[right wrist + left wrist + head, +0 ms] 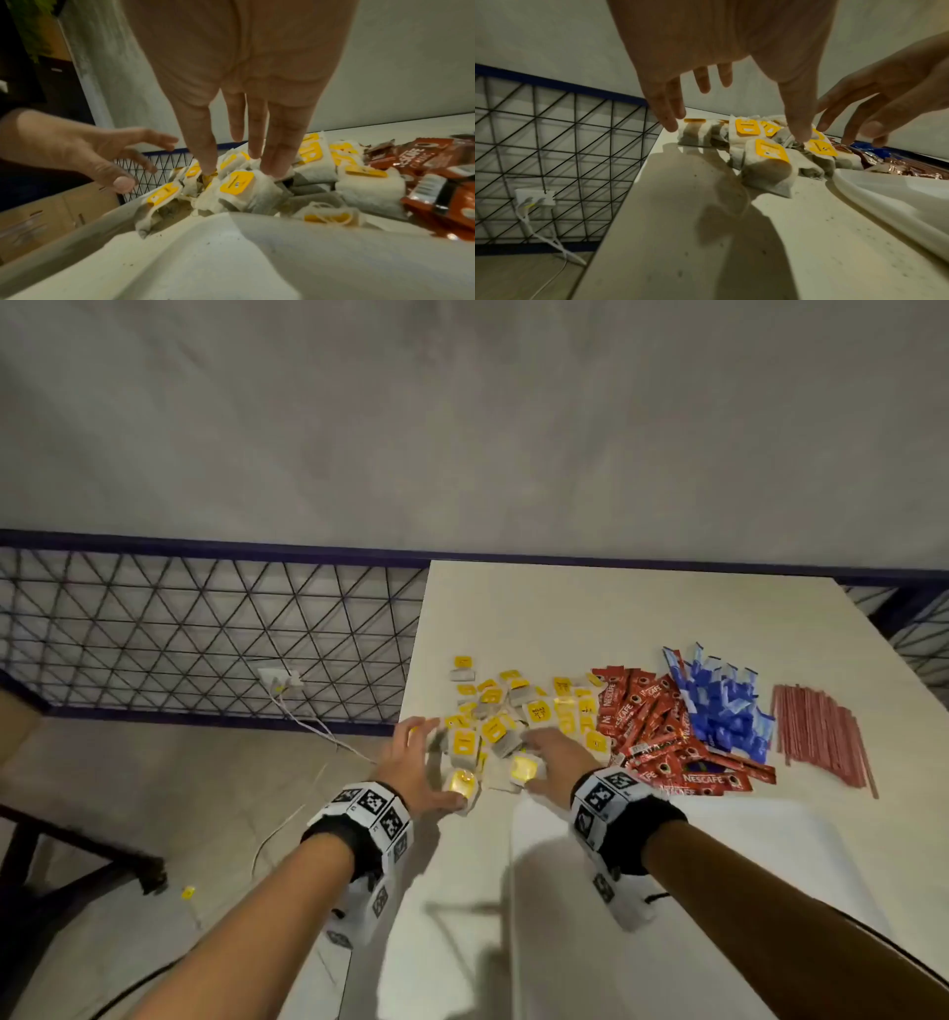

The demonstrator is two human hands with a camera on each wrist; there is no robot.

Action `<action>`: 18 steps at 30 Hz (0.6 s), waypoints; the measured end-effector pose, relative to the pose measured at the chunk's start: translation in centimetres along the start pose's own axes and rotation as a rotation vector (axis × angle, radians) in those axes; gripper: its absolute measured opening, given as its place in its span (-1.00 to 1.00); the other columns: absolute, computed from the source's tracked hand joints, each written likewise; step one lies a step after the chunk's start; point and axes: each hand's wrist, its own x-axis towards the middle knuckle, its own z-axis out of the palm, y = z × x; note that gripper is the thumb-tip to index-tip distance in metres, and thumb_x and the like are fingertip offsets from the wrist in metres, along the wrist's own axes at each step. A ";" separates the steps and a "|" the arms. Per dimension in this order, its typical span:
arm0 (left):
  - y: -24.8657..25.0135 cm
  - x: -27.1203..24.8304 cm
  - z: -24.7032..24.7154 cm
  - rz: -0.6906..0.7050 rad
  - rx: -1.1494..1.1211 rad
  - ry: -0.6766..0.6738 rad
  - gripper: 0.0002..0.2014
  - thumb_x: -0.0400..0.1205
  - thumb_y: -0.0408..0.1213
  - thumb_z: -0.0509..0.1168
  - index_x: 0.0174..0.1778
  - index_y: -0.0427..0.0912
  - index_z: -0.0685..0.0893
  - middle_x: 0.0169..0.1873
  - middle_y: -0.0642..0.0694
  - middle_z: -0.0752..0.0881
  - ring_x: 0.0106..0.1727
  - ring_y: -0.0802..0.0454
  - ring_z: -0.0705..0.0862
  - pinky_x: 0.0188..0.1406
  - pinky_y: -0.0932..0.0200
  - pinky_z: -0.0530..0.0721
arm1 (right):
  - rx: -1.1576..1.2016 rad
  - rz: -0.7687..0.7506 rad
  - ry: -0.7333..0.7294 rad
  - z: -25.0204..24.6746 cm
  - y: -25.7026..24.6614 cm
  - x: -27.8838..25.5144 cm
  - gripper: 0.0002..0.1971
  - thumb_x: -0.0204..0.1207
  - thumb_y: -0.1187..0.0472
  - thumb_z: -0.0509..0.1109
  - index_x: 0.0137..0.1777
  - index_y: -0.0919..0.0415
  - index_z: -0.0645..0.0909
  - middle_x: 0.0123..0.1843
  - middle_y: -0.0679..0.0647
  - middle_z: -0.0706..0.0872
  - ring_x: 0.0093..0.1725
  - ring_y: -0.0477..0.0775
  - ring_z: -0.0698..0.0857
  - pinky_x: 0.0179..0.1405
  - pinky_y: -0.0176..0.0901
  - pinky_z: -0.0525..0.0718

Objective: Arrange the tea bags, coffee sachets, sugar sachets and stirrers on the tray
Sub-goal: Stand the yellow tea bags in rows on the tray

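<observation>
A grey wall (pixel 462 413) and a blue-framed wire grid (pixel 205 634) stand behind a pale table (pixel 642 613). On it, from the left edge to the right, lie four heaps, too many in each to count: tea bags (pixel 513 716) with yellow tags, red coffee sachets (pixel 662 731), blue sugar sachets (pixel 724 706), and a row of pink stirrers (pixel 821 737). The white tray (pixel 719 855) sits at the near edge, just beside the tea bags, and nothing shows in it. The left hand (pixel 411 762) hovers at the left edge of the tea bag heap, fingers spread wide and holding nothing. The right hand (pixel 552 752) reaches over the heap, its straight fingers (pixel 277 154) touching the bags. A cardboard box (pixel 51 213) stands left of the table.
</observation>
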 end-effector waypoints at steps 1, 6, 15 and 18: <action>-0.1 0.4 0.0 0.003 0.038 -0.020 0.05 0.31 0.01 0.56 0.60 -0.03 0.04 0.55 -0.09 0.02 0.55 -0.14 0.17 0.53 0.02 0.25 | -0.040 0.015 -0.027 0.1 -0.2 0.5 -0.36 0.52 0.27 0.37 0.56 0.15 0.21 0.57 0.14 0.27 0.49 0.14 0.42 0.44 -0.06 0.42; -0.9 2.7 0.1 -0.052 0.085 -0.035 0.11 0.29 0.10 0.54 0.62 0.08 -0.05 0.60 -0.07 -0.12 0.58 -0.22 0.05 0.56 -0.02 0.15 | -0.164 0.141 -0.123 0.0 -1.0 2.4 -0.47 0.54 0.23 0.35 0.47 0.19 0.28 0.46 0.18 0.31 0.35 0.24 0.51 0.31 0.01 0.52; -1.4 5.0 -0.2 -0.230 -0.106 -0.087 -0.16 0.43 0.13 0.43 0.56 -0.09 0.27 0.47 -0.14 0.26 0.54 -0.12 0.16 0.52 0.04 0.19 | -0.125 0.136 -0.117 -0.6 -0.3 2.6 -0.89 0.55 0.17 0.33 0.04 0.14 0.59 0.01 0.10 0.59 0.05 0.06 0.58 0.01 -0.21 0.49; -1.2 5.6 0.4 -0.199 -0.132 -0.084 -0.25 0.44 0.07 0.45 0.51 -0.06 0.35 0.39 -0.15 0.32 0.50 -0.11 0.23 0.50 0.08 0.22 | 0.073 0.100 -0.036 -0.9 0.0 3.1 -0.84 0.44 0.18 0.48 -0.04 0.23 0.69 -0.25 -0.07 0.57 -0.15 -0.04 0.53 -0.24 -0.40 0.43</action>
